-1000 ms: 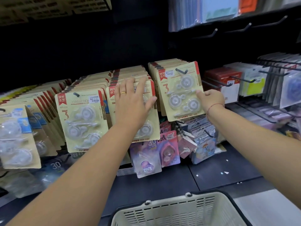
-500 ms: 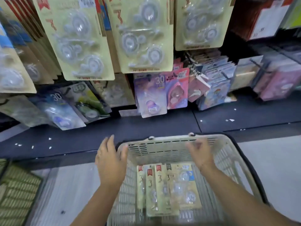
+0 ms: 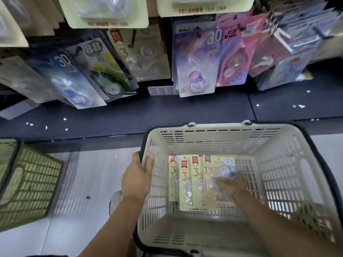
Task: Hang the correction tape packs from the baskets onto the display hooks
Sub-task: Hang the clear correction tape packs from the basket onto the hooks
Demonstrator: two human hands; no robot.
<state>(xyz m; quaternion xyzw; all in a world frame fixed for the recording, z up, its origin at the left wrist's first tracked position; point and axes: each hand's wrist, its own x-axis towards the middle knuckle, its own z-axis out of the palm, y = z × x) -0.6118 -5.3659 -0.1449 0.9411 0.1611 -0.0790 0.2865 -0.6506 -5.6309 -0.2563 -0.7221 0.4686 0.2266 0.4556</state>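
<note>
Dim, cool light falls brightest on the pale floor (image 3: 92, 173) and cream basket (image 3: 213, 126). Motion blur smears the rightmost basket pack (image 3: 219, 165), and wide-angle distortion bends the hanging packs (image 3: 196, 62) above.

A basket (image 3: 219, 139) stands on the floor (image 3: 89, 182), just in front of a shelf (image 3: 167, 115). On its bottom, packs (image 3: 187, 182) lie side by side and overlapping, toward the left and middle. The left hand (image 3: 137, 180) grips the basket's left rim, thumb inside the wall. The right hand (image 3: 235, 186) is inside, over the rightmost pack. A second basket (image 3: 27, 182) stands to the left, well apart, also before the shelf. Behind and above the shelf, hanging packs (image 3: 196, 62) fill two rows, one above the other.
</note>
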